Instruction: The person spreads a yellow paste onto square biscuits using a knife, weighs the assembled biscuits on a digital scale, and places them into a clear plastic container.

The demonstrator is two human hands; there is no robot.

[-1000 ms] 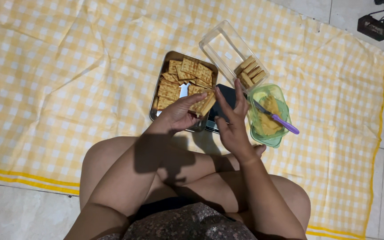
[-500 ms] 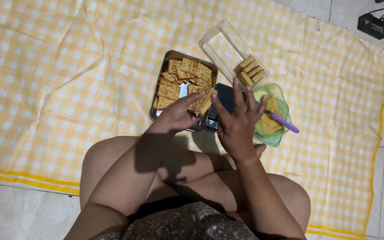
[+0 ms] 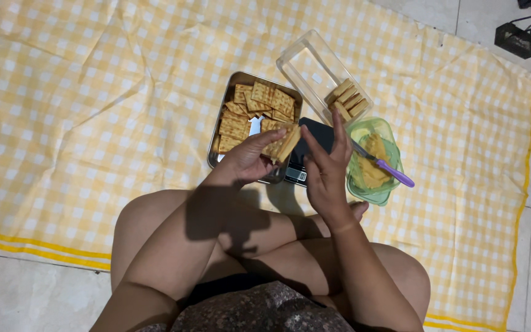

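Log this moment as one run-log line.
left hand: holds cracker stack | right hand: open, beside stack | knife: in green container

Yellow-white checked cloth, purple-handled knife, green bowl

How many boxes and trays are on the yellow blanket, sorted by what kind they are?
Metal tray with crackers: 1
Clear plastic box with cracker stacks: 1
Green tub with the purple-handled knife: 1
Total: 3 containers
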